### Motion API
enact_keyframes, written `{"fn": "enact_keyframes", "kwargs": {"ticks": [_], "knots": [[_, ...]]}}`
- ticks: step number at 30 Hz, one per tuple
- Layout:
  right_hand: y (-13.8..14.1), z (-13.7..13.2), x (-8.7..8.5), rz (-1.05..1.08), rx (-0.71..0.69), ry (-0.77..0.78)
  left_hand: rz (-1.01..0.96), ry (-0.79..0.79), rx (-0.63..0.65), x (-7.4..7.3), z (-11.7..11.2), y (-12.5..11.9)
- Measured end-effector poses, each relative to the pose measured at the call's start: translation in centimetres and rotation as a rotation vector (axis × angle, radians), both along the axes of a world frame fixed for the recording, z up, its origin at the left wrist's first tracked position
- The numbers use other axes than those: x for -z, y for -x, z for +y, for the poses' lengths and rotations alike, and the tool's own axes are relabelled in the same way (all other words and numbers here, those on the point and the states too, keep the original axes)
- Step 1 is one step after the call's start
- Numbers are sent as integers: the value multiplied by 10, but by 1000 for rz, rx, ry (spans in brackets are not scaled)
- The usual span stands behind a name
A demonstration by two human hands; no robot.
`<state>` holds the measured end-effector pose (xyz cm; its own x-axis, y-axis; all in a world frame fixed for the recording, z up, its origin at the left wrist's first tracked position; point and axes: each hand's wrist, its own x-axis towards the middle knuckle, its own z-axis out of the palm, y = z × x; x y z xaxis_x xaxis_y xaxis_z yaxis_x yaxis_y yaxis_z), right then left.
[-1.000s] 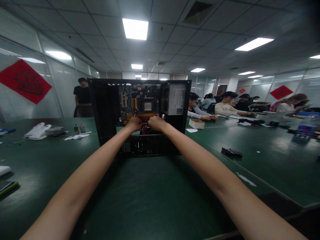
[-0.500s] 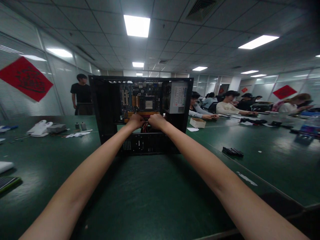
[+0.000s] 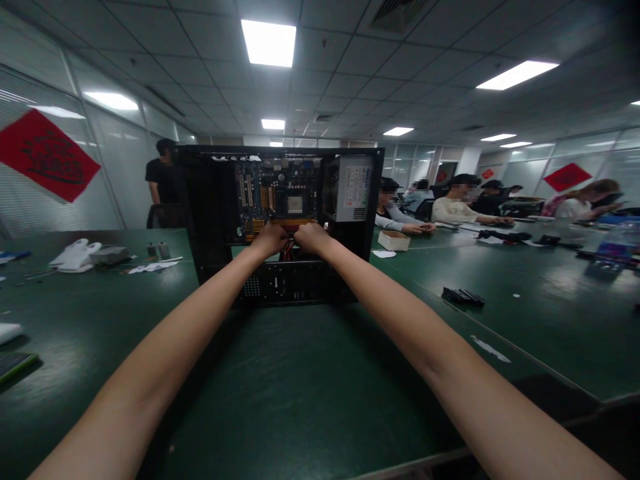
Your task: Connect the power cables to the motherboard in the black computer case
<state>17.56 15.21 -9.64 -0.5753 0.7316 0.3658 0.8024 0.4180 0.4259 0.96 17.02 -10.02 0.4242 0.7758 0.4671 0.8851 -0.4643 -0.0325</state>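
computer case [image 3: 310, 283] stands upright on the green table [image 3: 290, 373]; left hand [image 3: 270, 239] and right hand [image 3: 313, 239], fingers curled nearly closed, cannot tell on what, are at the circuit board [image 3: 280, 190]'s lower edge near wires [image 3: 287, 253]. step in hand: likely close fingerwork; next move calls for light, even pressure. box [image 3: 393, 241] to the right, people [image 3: 455, 205] seated beyond, ceiling lights [image 3: 269, 43] above.

An office, or a training room much like one, doing duty as an electronics workshop: tiled ceiling [image 3: 340, 80] with bright light panels [image 3: 269, 43], glass partitions [image 3: 95, 77] with blinds [image 3: 115, 193] and a red diamond poster [image 3: 50, 157] on the left, people [image 3: 456, 208] seated along a broad green table [image 3: 300, 400] at far right, an open computer case [image 3: 300, 283] showing its circuit board [image 3: 285, 190] in the middle
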Motion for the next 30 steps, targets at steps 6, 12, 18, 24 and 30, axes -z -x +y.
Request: {"fn": "enact_keyframes", "kwargs": {"ticks": [6,12,18,24,30], "knots": [[0,-1,0,55,3,26,19,-1,5,-2,-1,-1],[-3,0,3,170,46,66,16,2,19,-2,-3,0],[-14,0,9,288,94,122,-9,1,29,1,0,4],[-15,1,10,356,104,127,-23,10,24,2,0,2],[-13,5,9,360,104,139,-36,25,10,2,-4,1]]}}
